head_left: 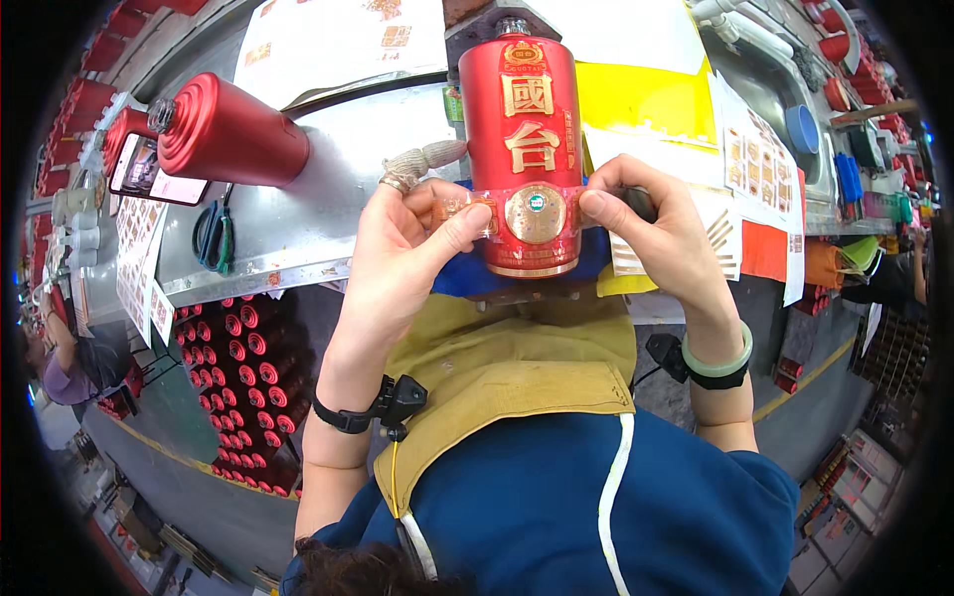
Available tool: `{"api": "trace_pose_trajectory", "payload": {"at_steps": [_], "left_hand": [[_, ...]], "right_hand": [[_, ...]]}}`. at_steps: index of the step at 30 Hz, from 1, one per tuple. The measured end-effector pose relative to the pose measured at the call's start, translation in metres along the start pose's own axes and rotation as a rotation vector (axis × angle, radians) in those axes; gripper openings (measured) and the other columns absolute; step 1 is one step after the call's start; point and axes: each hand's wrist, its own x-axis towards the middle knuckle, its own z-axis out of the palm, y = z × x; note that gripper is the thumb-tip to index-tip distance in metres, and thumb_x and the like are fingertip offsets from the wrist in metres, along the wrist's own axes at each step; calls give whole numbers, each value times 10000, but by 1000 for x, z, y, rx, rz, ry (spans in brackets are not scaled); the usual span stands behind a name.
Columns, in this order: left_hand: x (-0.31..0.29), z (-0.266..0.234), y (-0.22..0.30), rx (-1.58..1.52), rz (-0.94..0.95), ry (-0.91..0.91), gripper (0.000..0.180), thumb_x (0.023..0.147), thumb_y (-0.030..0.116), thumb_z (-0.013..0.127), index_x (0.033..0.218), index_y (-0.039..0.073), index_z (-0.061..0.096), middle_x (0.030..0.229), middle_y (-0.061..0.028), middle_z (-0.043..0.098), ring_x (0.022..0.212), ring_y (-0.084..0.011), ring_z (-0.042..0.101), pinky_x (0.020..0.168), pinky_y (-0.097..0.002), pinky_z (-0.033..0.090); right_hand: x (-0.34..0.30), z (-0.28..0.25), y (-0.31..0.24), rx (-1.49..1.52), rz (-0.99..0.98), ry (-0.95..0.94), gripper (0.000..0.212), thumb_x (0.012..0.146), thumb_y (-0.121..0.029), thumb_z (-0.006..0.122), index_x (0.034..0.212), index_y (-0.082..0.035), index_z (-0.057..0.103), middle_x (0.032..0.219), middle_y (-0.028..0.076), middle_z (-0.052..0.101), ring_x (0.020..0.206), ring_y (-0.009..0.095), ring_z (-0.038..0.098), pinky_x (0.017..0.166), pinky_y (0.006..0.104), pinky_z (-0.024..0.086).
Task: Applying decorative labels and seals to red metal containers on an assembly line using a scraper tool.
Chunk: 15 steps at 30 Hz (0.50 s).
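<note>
A red bottle with raised gold characters lies in front of me, its metal-threaded neck pointing away. Across its lower part runs a clear label strip with a round gold emblem in the middle and red-gold ends. My left hand pinches the strip's left end between thumb and fingers. A grey ribbed finger cover on that hand reaches toward the bottle's side. The strip's right end is pinched by my right hand, close against the bottle. Whether the strip's ends are stuck down, I cannot tell.
Another red bottle lies at the left of the metal bench, near a phone and dark-handled scissors. Sticker sheets and a yellow sheet are at the right. Many red bottles stand on the floor, lower left.
</note>
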Motion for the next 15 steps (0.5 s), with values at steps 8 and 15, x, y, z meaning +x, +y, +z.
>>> {"api": "trace_pose_trajectory", "payload": {"at_steps": [8,15], "left_hand": [[1,0,0,9,-7,7,604,951,87,759,1469,-2,461,997,-31,650,905,-97,612,787,-255,498],[1,0,-1,-8,-4,11,597,943,88,771,1446,-19,467,1006,-39,651,901,-100,612,780,-259,503]], "right_hand": [[0,0,-1,16,1,4,196,980,-196,737,984,-7,685,763,-58,576,677,19,434,598,210,361],[0,0,-1,11,-11,3,188,971,-182,745,978,-3,688,760,-55,588,672,12,432,596,205,363]]}}
